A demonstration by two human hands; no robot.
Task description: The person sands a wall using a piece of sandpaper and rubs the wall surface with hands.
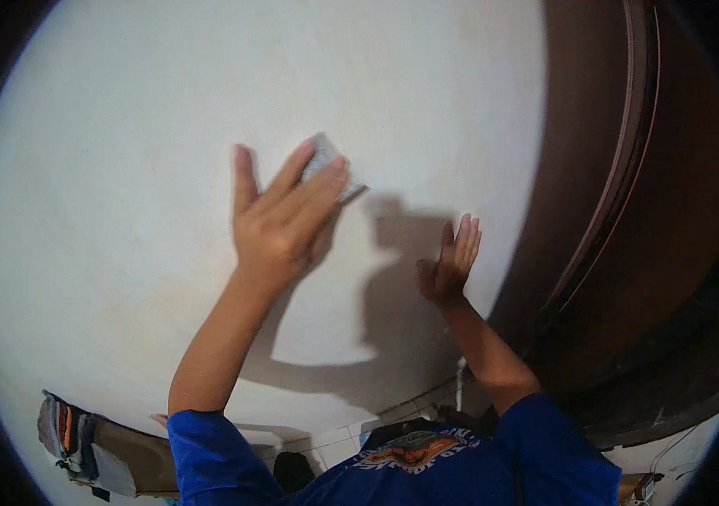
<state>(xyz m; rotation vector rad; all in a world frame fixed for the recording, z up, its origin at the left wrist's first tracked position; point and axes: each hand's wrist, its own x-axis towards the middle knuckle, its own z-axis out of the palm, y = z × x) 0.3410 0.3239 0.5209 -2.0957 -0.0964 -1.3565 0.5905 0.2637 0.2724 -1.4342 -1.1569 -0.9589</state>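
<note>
My left hand (277, 228) lies palm down over a small, thin grey sheet (320, 152), holding it against the white wall (144, 190). Its fingers are spread and partly cover the sheet, whose material I cannot make out; the hand is slightly blurred. Lower and to the right, my right hand (454, 262) is raised with its fingers upright and its thumb apart. Nothing is in it. Whether it touches the wall I cannot tell. A dark shadow of my head and arms falls on the wall between and below both hands.
A dark brown panel (581, 126) with a curved-looking trim edge borders the wall on the right. At the lower left, folded or hanging fabrics (69, 430) are beside a brown surface (132, 452). White floor tiles (337, 450) show below. Cables (669, 449) run at the lower right.
</note>
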